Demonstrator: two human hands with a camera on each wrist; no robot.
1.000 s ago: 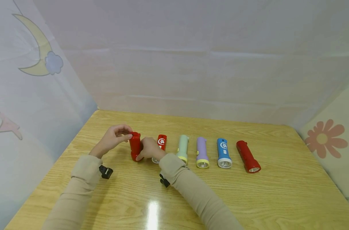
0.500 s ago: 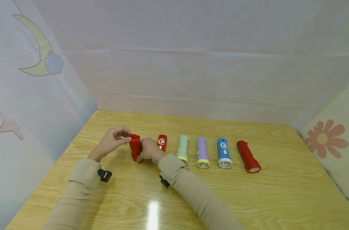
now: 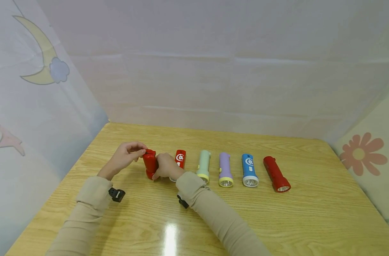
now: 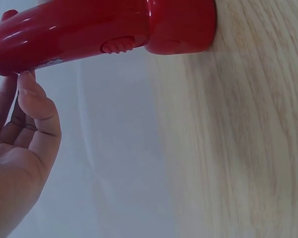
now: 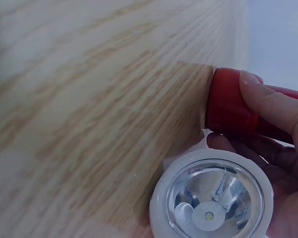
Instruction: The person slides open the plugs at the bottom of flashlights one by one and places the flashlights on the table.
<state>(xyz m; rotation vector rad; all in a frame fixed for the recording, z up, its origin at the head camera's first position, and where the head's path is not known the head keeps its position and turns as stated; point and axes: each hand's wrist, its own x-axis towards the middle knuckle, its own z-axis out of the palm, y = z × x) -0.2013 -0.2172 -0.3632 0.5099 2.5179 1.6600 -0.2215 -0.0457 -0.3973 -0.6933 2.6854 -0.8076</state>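
Note:
A red flashlight (image 3: pixel 150 163) stands lens-end down on the wooden table at the left, its tail leaning slightly left. My left hand (image 3: pixel 127 154) pinches its tail end with thumb and fingertips. Low on the same flashlight, my right hand (image 3: pixel 165 166) grips the head, with the thumb across its near side. The left wrist view shows a ribbed switch (image 4: pixel 118 45) on the body. Close beside my right hand lies another red flashlight (image 3: pixel 180 158) with a white emblem; its lens (image 5: pixel 209 201) and white rim appear in the right wrist view, while my hand partly covers it in the head view.
To the right lie a mint flashlight (image 3: pixel 204 165), a purple one (image 3: pixel 225 167), a blue one (image 3: pixel 248 165) and a plain red one (image 3: pixel 275 172), spaced in a row with lenses toward me. Fabric walls (image 3: pixel 213 89) border the table (image 3: pixel 293 220) at the back and sides.
The red flashlight's tail has tipped slightly left and toward me. My left hand has shifted a little with it. My right hand stays almost in place at the head.

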